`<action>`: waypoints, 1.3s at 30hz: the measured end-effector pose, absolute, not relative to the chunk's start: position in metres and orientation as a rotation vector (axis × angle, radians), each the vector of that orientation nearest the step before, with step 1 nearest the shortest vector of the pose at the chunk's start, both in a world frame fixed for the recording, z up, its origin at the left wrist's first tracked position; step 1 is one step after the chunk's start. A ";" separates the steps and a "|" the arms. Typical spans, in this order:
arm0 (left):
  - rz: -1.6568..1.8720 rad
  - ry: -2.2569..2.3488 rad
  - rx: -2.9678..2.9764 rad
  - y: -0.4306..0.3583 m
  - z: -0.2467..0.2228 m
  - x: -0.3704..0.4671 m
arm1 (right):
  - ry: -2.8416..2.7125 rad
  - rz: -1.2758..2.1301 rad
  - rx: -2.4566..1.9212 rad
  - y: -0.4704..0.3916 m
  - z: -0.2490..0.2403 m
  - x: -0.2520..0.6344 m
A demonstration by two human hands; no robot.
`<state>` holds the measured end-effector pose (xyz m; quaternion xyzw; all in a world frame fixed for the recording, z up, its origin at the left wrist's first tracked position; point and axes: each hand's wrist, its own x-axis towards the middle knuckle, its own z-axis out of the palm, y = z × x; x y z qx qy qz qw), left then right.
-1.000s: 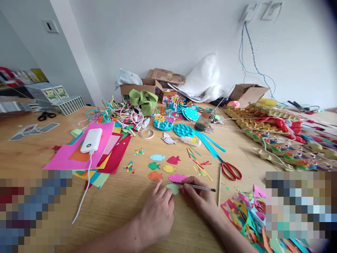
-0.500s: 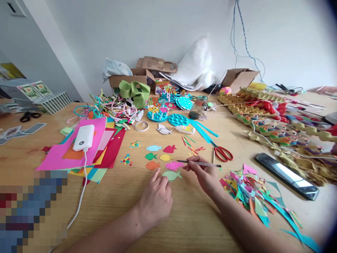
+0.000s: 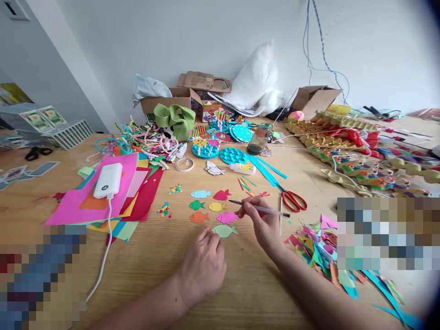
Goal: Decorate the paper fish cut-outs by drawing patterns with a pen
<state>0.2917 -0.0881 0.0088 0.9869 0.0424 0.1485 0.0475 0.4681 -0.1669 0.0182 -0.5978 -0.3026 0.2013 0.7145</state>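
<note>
Several paper fish lie in two columns mid-table, among them a light blue fish (image 3: 200,194), a red fish (image 3: 222,195), a yellow fish (image 3: 217,206), an orange fish (image 3: 199,217) and a pink fish (image 3: 226,217). My right hand (image 3: 263,222) pinches a thin pen (image 3: 263,209), its dark tip pointing left over the space between the red and pink fish. Below them is a pale green fish (image 3: 224,231). My left hand (image 3: 205,261) rests on the table with fingers curled, fingertips at that fish's left end; whether anything is under them is hidden.
Orange-handled scissors (image 3: 294,200) and a glue bottle (image 3: 244,169) lie behind my right hand. Paper scraps (image 3: 319,247) spread at the right. Coloured sheets (image 3: 147,197) with a white power bank (image 3: 107,180) lie left. A glass jar (image 3: 259,139) stands further back.
My left index finger has drawn back from beside the orange fish and curled in. The pen in my right hand has shifted slightly up and left, its tip higher and more tilted.
</note>
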 end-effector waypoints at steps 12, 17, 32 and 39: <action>0.398 0.153 3.006 -0.089 0.011 0.290 | -0.971 0.502 -1.517 -0.175 0.012 0.451; 0.384 0.155 3.004 -0.088 0.010 0.291 | -0.927 0.626 -1.561 -0.171 0.005 0.450; 0.374 0.144 2.979 -0.084 0.010 0.290 | -0.904 0.548 -1.496 -0.176 0.006 0.451; 0.368 0.140 2.983 -0.083 0.009 0.291 | -0.914 0.496 -1.457 -0.174 0.003 0.450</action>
